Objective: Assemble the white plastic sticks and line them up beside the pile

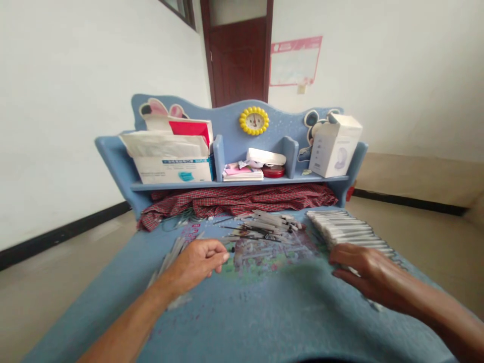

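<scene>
Blue desk, left to right. Translucent plastic strips in loose stack, partly behind left hand; hand's fingers curled, gap narrow, cannot tell whether anything is pinched. Just beyond, near desk centre, loose pile of slender dark sticks and translucent sleeves; red plaid cloth behind. At right, slim white tubes, side by side in 1 row. Right hand at row's near end, fingers bent, narrow; cannot tell whether holding tube.
</scene>
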Motion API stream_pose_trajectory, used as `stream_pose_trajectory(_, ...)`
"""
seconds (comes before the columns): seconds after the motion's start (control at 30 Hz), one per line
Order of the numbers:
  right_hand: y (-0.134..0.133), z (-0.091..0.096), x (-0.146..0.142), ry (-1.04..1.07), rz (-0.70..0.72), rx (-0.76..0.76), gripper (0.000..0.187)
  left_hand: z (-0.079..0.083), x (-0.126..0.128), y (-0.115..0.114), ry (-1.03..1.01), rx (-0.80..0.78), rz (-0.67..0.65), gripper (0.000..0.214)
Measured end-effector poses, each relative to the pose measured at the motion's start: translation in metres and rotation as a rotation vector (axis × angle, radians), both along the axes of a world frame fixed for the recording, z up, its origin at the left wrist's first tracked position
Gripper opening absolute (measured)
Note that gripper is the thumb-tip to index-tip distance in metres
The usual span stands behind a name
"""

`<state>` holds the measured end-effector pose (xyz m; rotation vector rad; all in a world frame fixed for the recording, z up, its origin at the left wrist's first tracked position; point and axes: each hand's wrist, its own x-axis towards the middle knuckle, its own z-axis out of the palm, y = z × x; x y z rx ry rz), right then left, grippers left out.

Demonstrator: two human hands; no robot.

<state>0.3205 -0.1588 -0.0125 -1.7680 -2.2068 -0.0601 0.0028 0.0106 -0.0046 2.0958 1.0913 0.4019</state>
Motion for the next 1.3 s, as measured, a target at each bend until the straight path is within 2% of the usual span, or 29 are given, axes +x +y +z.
stream_pose_trajectory(0.1,0.036,0.013,-0.028,-0.088,0.013,-0.128,0.014,0.003,-0.001,-0.001,0.008,0.033,0.015,0.028)
stream_pose_trajectory(0.27,0.100,0.025,-0.062,-0.301,-0.145,-0.238,0.021,0.005,-0.004,0.001,0.052,0.111,0.057,0.028)
stream_pose_trajectory(0.37,0.129,0.020,-0.075,-0.377,-0.214,-0.229,0.025,0.003,-0.007,0.004,0.053,0.154,0.073,0.029)
stream_pose_trajectory(0.5,0.149,0.006,-0.082,-0.411,-0.243,-0.228,0.026,-0.002,-0.011,0.007,0.064,0.222,0.063,0.029)
stream_pose_trajectory(0.67,0.155,-0.003,-0.077,-0.430,-0.255,-0.232,0.027,-0.003,-0.012,0.006,0.089,0.297,0.043,0.027)
stream_pose_trajectory(0.83,0.146,0.012,-0.078,-0.431,-0.230,-0.219,0.028,0.001,-0.007,-0.004,0.046,0.406,0.064,0.024)
stream_pose_trajectory(0.93,0.135,0.025,-0.093,-0.432,-0.141,-0.197,0.028,0.003,-0.001,-0.014,-0.060,0.695,0.086,0.019)
stream_pose_trajectory(1.0,0.128,0.032,-0.108,-0.436,-0.035,-0.171,0.028,0.003,0.003,-0.020,-0.098,0.943,0.033,0.018)
stream_pose_trajectory(1.07,0.122,0.038,-0.124,-0.429,0.080,-0.130,0.027,0.002,0.005,-0.025,-0.043,1.072,-0.054,0.019)
stream_pose_trajectory(1.2,0.116,0.048,-0.144,-0.385,0.190,-0.086,0.026,-0.002,0.006,-0.026,0.133,1.014,-0.142,0.015)
stream_pose_trajectory(1.3,0.120,0.053,-0.139,-0.319,0.192,-0.123,0.026,-0.005,0.005,-0.022,0.153,0.956,-0.129,0.018)
